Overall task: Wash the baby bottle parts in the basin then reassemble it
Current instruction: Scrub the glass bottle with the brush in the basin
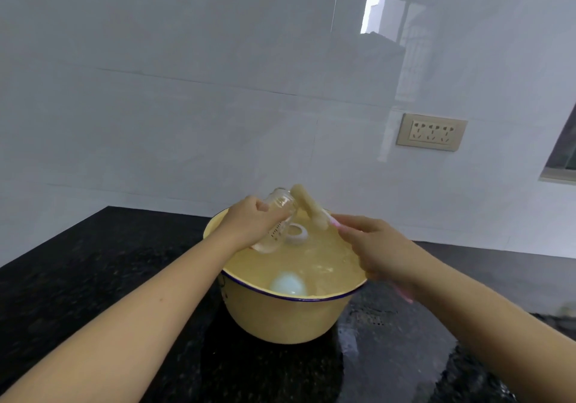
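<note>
A yellow basin [280, 315] with a dark blue rim stands on the black counter, full of water. My left hand [249, 225] grips a clear glass baby bottle [282, 208] tilted above the water, its mouth pointing up and to the right. My right hand [371, 247] holds the pink handle of a bottle brush [308, 208]; the beige sponge head is just outside the bottle's mouth. A white screw ring [297, 235] floats behind the bottle. A pale round cap [287, 285] lies in the water near the front rim.
The black speckled counter [93, 278] is wet to the right of the basin. A white tiled wall rises behind, with a beige socket plate [431, 136] at the right. A window edge [561, 159] shows at the far right.
</note>
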Tool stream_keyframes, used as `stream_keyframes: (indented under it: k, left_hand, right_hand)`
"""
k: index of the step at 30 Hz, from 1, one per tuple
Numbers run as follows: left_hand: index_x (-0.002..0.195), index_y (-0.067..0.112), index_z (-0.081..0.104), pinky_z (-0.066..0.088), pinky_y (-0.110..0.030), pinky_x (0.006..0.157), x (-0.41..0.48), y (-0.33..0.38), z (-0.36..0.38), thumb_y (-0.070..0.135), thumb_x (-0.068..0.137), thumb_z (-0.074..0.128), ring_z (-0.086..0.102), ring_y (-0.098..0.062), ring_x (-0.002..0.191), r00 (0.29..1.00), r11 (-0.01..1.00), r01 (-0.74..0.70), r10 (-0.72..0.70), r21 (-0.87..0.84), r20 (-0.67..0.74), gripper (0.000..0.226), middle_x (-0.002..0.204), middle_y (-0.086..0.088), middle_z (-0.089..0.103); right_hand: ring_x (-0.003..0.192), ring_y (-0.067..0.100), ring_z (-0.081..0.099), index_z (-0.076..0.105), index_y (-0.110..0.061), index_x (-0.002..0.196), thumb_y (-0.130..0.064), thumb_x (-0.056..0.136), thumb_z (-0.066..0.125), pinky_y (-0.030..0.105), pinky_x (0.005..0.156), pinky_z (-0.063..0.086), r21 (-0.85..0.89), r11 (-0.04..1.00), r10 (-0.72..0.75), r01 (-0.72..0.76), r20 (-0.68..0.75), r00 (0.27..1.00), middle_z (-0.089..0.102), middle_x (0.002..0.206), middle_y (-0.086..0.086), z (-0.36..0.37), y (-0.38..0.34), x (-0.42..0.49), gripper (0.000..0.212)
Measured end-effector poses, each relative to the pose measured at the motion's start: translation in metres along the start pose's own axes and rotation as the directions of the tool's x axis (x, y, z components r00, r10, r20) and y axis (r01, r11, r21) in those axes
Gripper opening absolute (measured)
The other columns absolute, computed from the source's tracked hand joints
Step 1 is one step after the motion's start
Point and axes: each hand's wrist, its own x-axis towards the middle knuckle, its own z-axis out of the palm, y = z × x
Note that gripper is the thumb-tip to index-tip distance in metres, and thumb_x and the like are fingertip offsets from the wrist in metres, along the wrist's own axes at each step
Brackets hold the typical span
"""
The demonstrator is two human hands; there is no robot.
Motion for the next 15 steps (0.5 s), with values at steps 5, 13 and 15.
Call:
stream_keyframes:
  k: [5,13,15]
  left_hand:
    - [0.119,0.019,0.049,0.04,-0.028,0.078,-0.007,0.004,0.002,0.045,0.08,0.067,0.05,-0.015,0.102,0.979,0.981,-0.187,0.19,0.044,-0.074,0.05,0.102,0.009,0.05]
    - [0.11,0.032,0.05,0.038,-0.024,0.081,-0.006,0.001,0.002,0.037,0.077,0.072,0.055,-0.013,0.101,0.942,0.944,-0.33,0.328,-0.027,-0.071,0.04,0.118,0.006,0.05]
    - [0.101,0.036,0.053,0.042,-0.023,0.077,-0.006,0.001,-0.001,0.042,0.072,0.074,0.058,-0.013,0.101,0.956,0.944,-0.289,0.292,-0.162,-0.005,0.036,0.117,0.006,0.056]
  right_hand:
    - [0.038,0.004,0.019,0.065,-0.028,0.1,-0.025,0.101,0.039,0.013,0.03,0.017,0.438,0.873,0.174,-0.216,0.134,0.976,0.025,0.062,-0.001,0.012,-0.012,0.004,0.026]
    - [0.032,0.002,0.022,0.055,-0.02,0.09,-0.025,0.097,0.047,0.01,0.027,0.018,0.608,0.738,0.242,-0.292,0.166,0.956,0.034,0.055,-0.002,0.018,-0.005,0.012,0.012]
    - [0.031,0.003,0.022,0.053,-0.02,0.098,-0.026,0.095,0.049,0.011,0.027,0.018,0.597,0.752,0.203,-0.28,0.194,0.96,0.034,0.052,-0.003,0.013,0.0,0.015,0.007]
